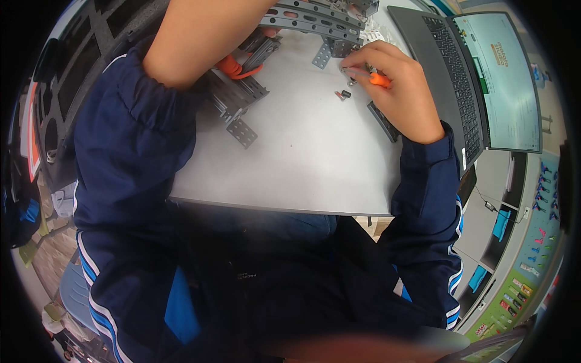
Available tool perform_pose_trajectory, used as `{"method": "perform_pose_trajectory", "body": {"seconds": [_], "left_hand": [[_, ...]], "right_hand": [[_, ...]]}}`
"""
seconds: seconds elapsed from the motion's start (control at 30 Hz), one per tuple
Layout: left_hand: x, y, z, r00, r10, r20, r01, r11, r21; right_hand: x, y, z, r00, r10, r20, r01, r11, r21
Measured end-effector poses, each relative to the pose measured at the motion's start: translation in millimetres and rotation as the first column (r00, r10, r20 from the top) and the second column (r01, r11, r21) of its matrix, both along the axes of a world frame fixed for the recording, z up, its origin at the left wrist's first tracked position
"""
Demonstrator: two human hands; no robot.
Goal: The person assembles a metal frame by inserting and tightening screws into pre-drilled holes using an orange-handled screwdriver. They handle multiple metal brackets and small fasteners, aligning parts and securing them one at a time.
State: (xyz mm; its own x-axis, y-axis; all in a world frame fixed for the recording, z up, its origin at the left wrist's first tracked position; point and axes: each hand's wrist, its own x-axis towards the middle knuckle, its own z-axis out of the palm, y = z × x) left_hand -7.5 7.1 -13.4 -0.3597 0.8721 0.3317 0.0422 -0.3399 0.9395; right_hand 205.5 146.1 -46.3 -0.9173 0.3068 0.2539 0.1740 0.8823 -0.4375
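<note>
One lettered screen [507, 91] near right hand [402, 85]

The dark fabric garment front [284, 302] bears small pale lettering. To its left, the navy-blue fabric left sleeve [136, 151] terminates in a gathered elastic cuff [158, 94], pushed up the forearm. To its right, the matching navy-blue right sleeve [423, 190] terminates at the wrist of the bare right hand [399, 88]. White and light-blue lengthwise stripes [91, 278] edge both sleeves. Bright-blue fabric panels [181, 305] flank the front; blue denim trousers [302, 225] show just beyond it.
</note>
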Motion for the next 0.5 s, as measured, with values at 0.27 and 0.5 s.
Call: {"method": "perform_pose_trajectory", "body": {"seconds": [0.27,0.5], "left_hand": [[-0.6,0.6,0.4,0.999,0.043,-0.023,-0.044,0.996,-0.08],[-0.3,0.1,-1.6,0.999,0.009,-0.035,-0.009,1.0,0.011]], "right_hand": [[-1.6,-2.0,-0.9,1.0,0.003,0.006,-0.003,1.0,-0.003],[-1.2,-2.2,0.0,0.999,-0.023,0.032,0.022,0.999,0.048]]}}
